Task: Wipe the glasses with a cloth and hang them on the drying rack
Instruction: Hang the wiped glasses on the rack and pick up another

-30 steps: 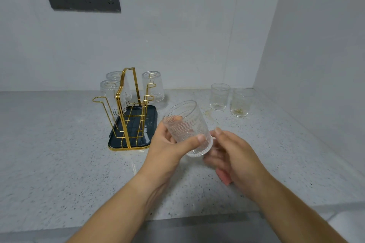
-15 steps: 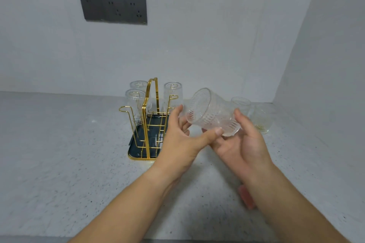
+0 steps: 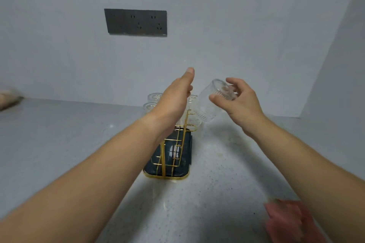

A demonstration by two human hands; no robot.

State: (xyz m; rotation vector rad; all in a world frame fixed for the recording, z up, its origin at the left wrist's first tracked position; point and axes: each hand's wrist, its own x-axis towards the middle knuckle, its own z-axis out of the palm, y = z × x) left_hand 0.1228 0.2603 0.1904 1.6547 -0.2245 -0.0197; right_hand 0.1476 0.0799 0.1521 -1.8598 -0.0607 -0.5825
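Head view: the right hand (image 3: 241,102) has its grip clamped on the base of the glass (image 3: 207,104). The glass's long axis tilts, mouth toward 7 o'clock, just above the drying rack (image 3: 177,144). The left hand (image 3: 173,100), at 9 o'clock, has straight fingers and holds nothing.

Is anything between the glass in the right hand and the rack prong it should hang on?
Nothing visible blocks it. The glass, held by the right hand, is tilted close beside the right-side prongs of the rack. The open left hand is over the rack, just left of the glass, hiding the rack's top.
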